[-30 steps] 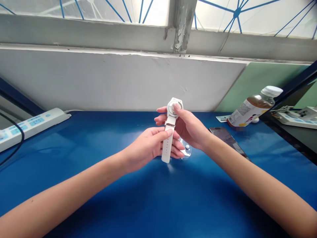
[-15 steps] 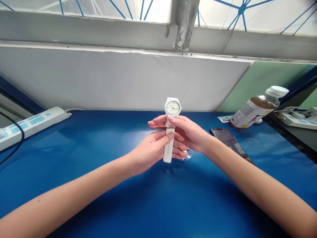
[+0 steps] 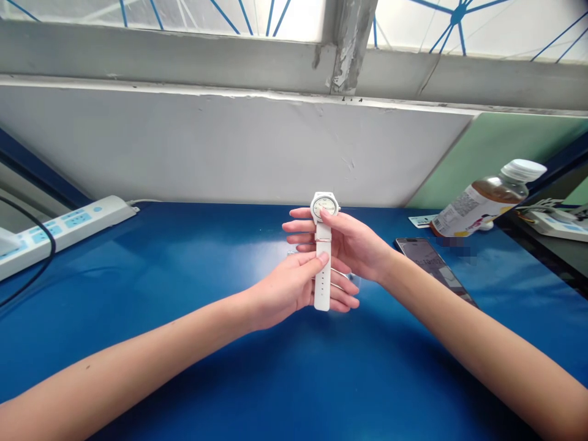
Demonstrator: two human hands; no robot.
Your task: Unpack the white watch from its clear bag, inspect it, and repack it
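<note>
A white wristwatch (image 3: 323,282) is held up over the blue table, dial at the top and strap hanging down. My left hand (image 3: 294,283) pinches the lower strap, thumb in front and fingers behind, their tips showing to the right of it. My right hand (image 3: 356,245) grips the upper part, its thumb lying over the lower part of the dial and its fingers passing behind to the left. A band loop crosses the strap between my two thumbs. Behind my hands a clear object on the table is mostly hidden, so I cannot tell what it is.
To the right, a phone (image 3: 432,266) lies on the blue table (image 3: 206,380). Beyond it stands a tilted-looking drink bottle (image 3: 478,205) with a white cap, beside a small card (image 3: 421,221). A power strip (image 3: 68,229) with a black cable sits at the left.
My right thumb has moved from the strap just below the dial up onto the dial. The watch sits slightly lower and farther right in view, its face tipped back more.
</note>
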